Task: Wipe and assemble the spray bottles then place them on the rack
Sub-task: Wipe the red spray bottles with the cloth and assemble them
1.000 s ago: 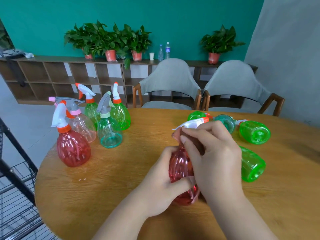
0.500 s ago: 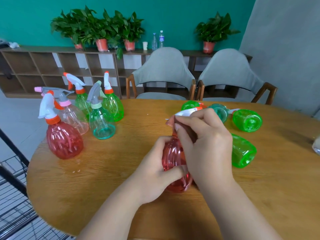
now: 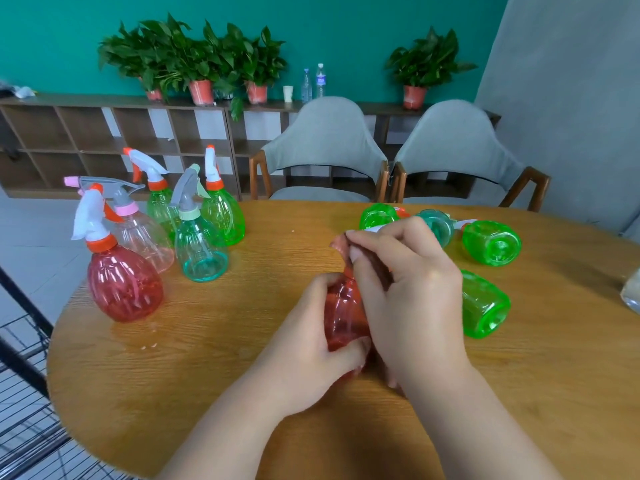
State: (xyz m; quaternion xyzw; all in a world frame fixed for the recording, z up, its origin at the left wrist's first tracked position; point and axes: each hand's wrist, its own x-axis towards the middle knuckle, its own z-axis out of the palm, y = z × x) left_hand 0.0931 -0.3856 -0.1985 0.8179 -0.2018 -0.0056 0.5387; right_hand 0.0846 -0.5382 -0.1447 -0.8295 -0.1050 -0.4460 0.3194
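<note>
Red spray bottle (image 3: 344, 313), mid-tabletop (image 3: 207, 375): left hand (image 3: 311, 344) grips its body, right hand (image 3: 412, 296) curls round its neck and white trigger head (image 3: 372, 229). Five assembled bottles (image 3: 201, 244) stand far left; green bottle bodies (image 3: 485, 306) lie right.

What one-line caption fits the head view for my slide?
Left hand holds a red bottle while right hand grips its spray head; five assembled bottles stand left.

Red ribbed spray bottle (image 3: 343, 317), roughly upright, white trigger head (image 3: 373, 230) atop — five assembled bottles (image 3: 201, 251) upright at left
</note>
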